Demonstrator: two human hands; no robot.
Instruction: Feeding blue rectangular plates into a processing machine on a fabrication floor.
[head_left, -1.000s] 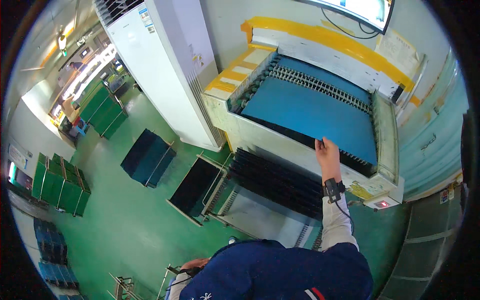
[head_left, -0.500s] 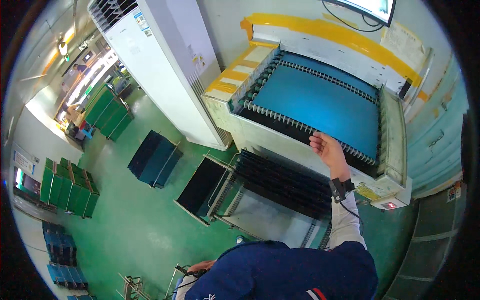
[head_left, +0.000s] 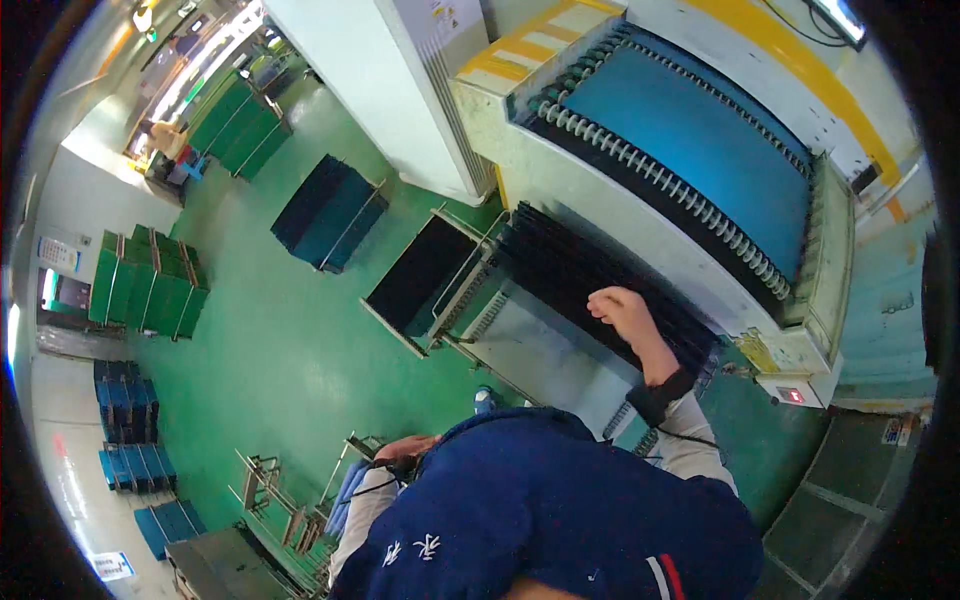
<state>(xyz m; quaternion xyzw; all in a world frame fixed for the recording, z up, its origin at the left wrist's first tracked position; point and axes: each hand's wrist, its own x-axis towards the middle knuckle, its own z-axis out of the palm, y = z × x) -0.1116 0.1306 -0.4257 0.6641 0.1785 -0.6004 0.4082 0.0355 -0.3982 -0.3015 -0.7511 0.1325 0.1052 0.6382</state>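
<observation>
Our right hand point(head_left: 622, 312) hangs in front of a row of dark panels point(head_left: 560, 255), its fingers curled together with nothing visible in them; whether they touch the panels we cannot tell. A blue panel point(head_left: 690, 150) lies flat on the rollers point(head_left: 660, 178) of a white machine point(head_left: 600, 207), beyond those fingers and well apart from them. The rollers, we judge, support it evenly, while the dark panels seem racked in a row to keep their faces from rubbing. Our left hand point(head_left: 408, 448) shows low beside our dark-blue top point(head_left: 600, 490), its fingers too obscured to read.
</observation>
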